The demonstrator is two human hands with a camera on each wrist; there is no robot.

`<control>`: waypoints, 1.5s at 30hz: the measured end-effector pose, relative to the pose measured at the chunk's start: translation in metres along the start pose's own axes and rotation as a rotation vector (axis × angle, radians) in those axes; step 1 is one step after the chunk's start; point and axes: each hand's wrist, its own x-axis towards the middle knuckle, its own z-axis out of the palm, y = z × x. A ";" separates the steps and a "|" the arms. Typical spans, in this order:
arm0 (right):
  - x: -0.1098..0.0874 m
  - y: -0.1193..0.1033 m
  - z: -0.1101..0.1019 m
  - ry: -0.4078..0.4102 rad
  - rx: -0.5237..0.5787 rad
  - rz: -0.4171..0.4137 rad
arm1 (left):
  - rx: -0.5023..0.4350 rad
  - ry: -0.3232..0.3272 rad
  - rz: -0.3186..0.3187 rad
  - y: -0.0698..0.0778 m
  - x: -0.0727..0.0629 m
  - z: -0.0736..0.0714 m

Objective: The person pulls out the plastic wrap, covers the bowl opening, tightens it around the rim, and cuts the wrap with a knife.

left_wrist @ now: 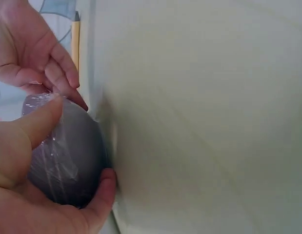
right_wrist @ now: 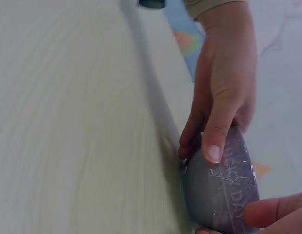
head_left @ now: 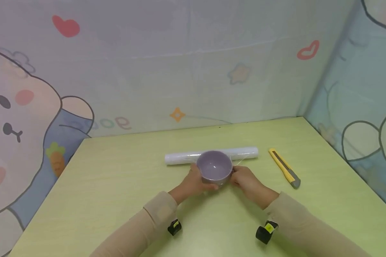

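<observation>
Purple bowl (head_left: 214, 165), one: left hand (head_left: 191, 182), right hand (head_left: 248, 181) grip it, fingers curled; one roll (head_left: 182, 157) far, one cutter (head_left: 284, 168) right.

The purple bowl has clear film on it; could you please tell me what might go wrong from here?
The clear film could tear or bunch, as it looks creased. The purple bowl might slip from the left hand, since glossy film covers its side. It might nudge the white roll close behind, which could roll.
</observation>
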 end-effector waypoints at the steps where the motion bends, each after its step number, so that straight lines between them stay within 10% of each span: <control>1: -0.001 -0.001 -0.001 -0.003 0.049 0.017 | -0.013 -0.001 -0.010 0.000 0.001 0.001; 16: 0.002 0.004 -0.022 -0.238 0.114 0.116 | -0.125 -0.010 -0.109 0.000 0.004 -0.003; 21: 0.018 0.001 -0.048 -0.143 -0.212 0.114 | -0.146 -0.031 -0.123 -0.001 0.003 -0.005; 31: 0.067 -0.013 -0.087 0.011 -0.987 -0.230 | 0.014 0.047 -0.094 -0.004 0.005 -0.004; 45: 0.068 -0.003 -0.080 0.060 -1.417 -0.284 | -0.009 0.079 -0.093 -0.003 0.004 0.000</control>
